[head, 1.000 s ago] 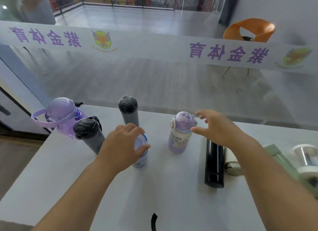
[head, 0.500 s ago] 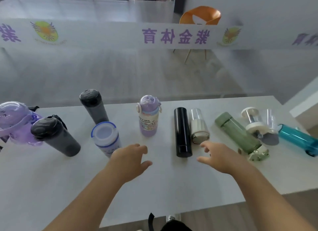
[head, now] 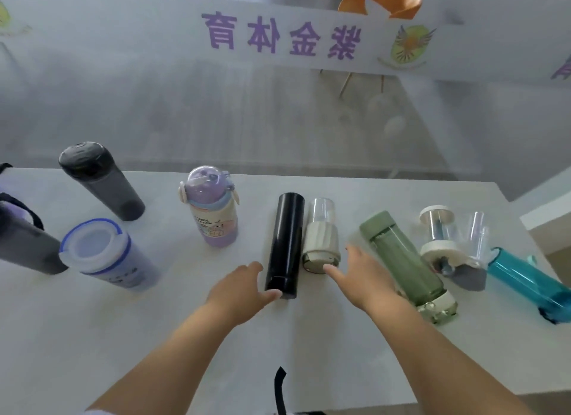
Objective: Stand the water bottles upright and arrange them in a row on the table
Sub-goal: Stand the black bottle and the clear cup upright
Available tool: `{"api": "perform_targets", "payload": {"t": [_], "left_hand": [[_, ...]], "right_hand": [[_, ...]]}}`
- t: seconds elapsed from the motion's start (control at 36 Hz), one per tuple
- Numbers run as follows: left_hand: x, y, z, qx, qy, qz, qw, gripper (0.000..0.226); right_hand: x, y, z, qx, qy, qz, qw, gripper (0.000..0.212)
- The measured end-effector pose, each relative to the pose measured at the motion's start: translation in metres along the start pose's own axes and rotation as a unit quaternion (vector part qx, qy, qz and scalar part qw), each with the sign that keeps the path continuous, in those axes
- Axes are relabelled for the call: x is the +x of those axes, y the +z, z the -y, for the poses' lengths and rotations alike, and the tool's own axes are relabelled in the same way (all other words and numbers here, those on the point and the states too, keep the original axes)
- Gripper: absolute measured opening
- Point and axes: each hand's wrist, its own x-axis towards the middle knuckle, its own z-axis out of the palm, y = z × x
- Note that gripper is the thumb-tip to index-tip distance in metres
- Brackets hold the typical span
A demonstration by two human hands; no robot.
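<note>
At nine o'clock on the tabletop [head: 309,337], a grey bottle [head: 29,248] is cut off; left hand [head: 239,292] and right hand [head: 361,278] grips spread apart, empty, flanking the lying black flask [head: 285,244].

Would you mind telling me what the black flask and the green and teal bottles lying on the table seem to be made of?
Black flask: probably coated metal, though plastic is possible; opaque, with a long soft highlight. Green bottle: likely tinted translucent plastic or glass; the table shows dimly through it. Teal bottle: likely clear tinted plastic, glossy and see-through.
</note>
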Motion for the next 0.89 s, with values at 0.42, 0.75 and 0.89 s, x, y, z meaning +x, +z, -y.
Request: {"api": "perform_targets", "payload": {"t": [0.42, 0.75, 0.89], "left_hand": [[0.024, 0.04, -0.042, -0.13, -0.085, -0.039, 0.987, 0.062], [0.0, 0.026, -0.011, -0.168, -0.094, -0.125, 0.973, 0.06], [-0.016, 0.007, -0.004, -0.18, -0.047, -0.211, 0.96, 0.058]], "right_hand": [[0.05, 0.031, 0.013, 0.101, 0.019, 0.061, 0.993, 0.075], [0.047, 0.011, -0.006, 0.152, 0.005, 0.064, 0.986, 0.068], [0.039, 0.001, -0.019, 0.141, -0.006, 0.025, 0.99, 0.074]]}}
